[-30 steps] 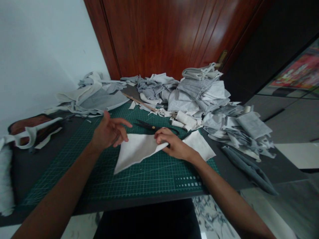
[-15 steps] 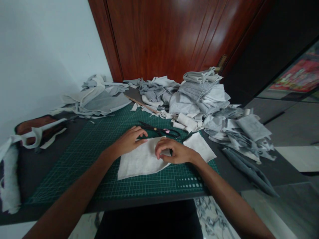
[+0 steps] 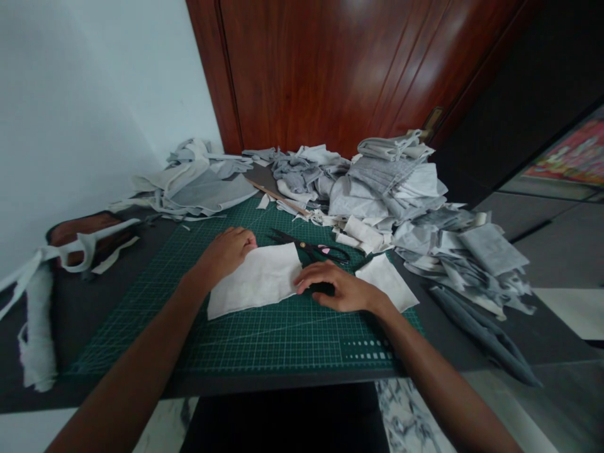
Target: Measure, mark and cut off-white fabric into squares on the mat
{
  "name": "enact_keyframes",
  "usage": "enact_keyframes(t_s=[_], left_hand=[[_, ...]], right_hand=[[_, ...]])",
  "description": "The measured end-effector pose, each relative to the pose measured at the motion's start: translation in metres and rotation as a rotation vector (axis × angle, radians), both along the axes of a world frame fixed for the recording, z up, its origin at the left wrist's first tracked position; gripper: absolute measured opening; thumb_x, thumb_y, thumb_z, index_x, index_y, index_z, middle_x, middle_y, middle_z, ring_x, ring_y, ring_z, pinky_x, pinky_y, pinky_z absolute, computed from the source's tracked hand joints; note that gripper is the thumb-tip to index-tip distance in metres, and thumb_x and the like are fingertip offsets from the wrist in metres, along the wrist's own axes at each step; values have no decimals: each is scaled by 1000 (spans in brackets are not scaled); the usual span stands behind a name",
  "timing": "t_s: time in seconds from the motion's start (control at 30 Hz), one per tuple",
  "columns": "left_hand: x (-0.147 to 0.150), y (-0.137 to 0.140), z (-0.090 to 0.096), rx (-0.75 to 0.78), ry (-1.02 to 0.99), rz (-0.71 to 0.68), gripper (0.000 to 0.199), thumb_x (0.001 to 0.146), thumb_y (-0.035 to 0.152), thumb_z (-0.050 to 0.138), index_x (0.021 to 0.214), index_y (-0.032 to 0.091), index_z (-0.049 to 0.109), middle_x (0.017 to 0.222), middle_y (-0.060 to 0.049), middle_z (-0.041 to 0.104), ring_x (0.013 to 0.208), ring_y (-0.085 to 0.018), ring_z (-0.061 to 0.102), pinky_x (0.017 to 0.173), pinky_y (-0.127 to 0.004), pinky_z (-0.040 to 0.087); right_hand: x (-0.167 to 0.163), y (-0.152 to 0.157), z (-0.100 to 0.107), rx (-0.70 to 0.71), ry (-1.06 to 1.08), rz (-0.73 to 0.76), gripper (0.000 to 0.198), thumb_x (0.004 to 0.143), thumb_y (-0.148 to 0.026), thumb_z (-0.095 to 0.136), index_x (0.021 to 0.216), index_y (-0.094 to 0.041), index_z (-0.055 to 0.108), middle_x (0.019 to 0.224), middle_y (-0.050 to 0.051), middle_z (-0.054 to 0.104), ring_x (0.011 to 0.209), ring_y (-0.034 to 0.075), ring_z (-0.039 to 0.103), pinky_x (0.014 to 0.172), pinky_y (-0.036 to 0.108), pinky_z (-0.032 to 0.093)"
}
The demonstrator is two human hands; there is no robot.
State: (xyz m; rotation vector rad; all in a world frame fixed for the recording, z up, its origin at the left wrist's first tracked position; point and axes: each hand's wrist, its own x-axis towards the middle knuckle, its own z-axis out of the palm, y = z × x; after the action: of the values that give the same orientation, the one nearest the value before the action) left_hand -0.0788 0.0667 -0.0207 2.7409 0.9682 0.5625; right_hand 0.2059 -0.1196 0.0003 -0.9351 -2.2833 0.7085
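Note:
A flat piece of off-white cloth [image 3: 257,280] lies on the green cutting mat [image 3: 264,352]. My left hand [image 3: 229,251] is at its far left edge, fingers curled together and closed on the cloth there; their tips are partly hidden. My right hand [image 3: 342,288] rests by the cloth's right edge, fingertips touching it, with thumb and fingers apart. Beyond the cloth lie black-handled scissors [image 3: 309,245], blades pointing left. A smaller off-white cloth piece [image 3: 387,281] sits just right of my right hand.
Heaped grey and white fabric [image 3: 382,189] covers the table's back right. More grey fabric [image 3: 202,189] lies back left, with a thin wooden stick [image 3: 276,195] between. White strips [image 3: 85,248] and a brown, dark-edged item [image 3: 80,233] are at left. A folded dark grey cloth [image 3: 486,333] lies at right.
The cloth has shifted left and away from me, its right side clear of my right palm. My left hand has moved left and its fingers have closed. The view has turned slightly.

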Motion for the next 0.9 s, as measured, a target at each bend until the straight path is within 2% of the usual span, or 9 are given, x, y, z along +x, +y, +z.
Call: enact_keyframes(t_s=[0.1,0.17,0.23,0.3,0.43,0.57,0.77,0.9], left_hand=[[13,-14,2,-10,-34,-39,19,100,28,49,96,20,65,101,-9,68,102,-29,60,95,-44,46],[27,-29,4,-30,-50,-96,23,102,32,48,109,19,66,110,-10,68,109,-30,59,100,-46,46],[39,-42,4,-49,-58,-151,28,104,32,47,122,20,65,120,-11,67,116,-30,57,105,-47,45],[48,-52,2,-54,-47,-191,34,104,30,48,134,20,61,129,-11,65,121,-30,55,109,-48,44],[56,-61,-5,-58,-21,-202,46,105,31,49,149,20,50,139,-13,60,128,-32,51,113,-51,42],[59,-63,-10,-68,-33,-212,53,105,35,51,156,21,45,144,-14,57,129,-34,51,114,-54,41],[63,-70,-10,-175,-83,-306,59,104,33,53,160,21,38,153,-14,52,139,-33,47,120,-52,38],[65,-73,-5,-264,-147,-375,48,108,30,45,155,22,45,136,-12,63,131,-27,55,115,-46,44]], right_hand=[[-2,-1,-3,19,-11,-11,38,90,-10,62,124,-23,71,130,9,76,129,26,67,115,49,43],[-2,0,-4,51,12,-65,37,91,-9,59,122,-23,72,123,8,78,121,25,70,111,47,46],[-1,3,-6,100,37,-161,33,92,-8,55,114,-23,73,115,7,79,112,23,72,108,46,48],[3,6,-7,155,40,-290,30,93,-9,54,110,-23,73,113,7,78,111,24,70,107,47,49],[18,13,-14,208,-8,-542,32,89,-9,55,114,-21,71,117,10,74,113,27,66,106,49,49],[27,16,-21,205,-94,-674,38,85,-6,57,119,-19,69,114,12,71,111,29,63,105,50,49],[25,14,-23,219,-159,-742,35,87,-9,59,119,-18,69,113,13,68,109,31,61,102,50,49],[25,14,-24,176,-233,-776,31,88,-11,60,117,-17,70,111,14,69,104,31,61,99,50,49]])
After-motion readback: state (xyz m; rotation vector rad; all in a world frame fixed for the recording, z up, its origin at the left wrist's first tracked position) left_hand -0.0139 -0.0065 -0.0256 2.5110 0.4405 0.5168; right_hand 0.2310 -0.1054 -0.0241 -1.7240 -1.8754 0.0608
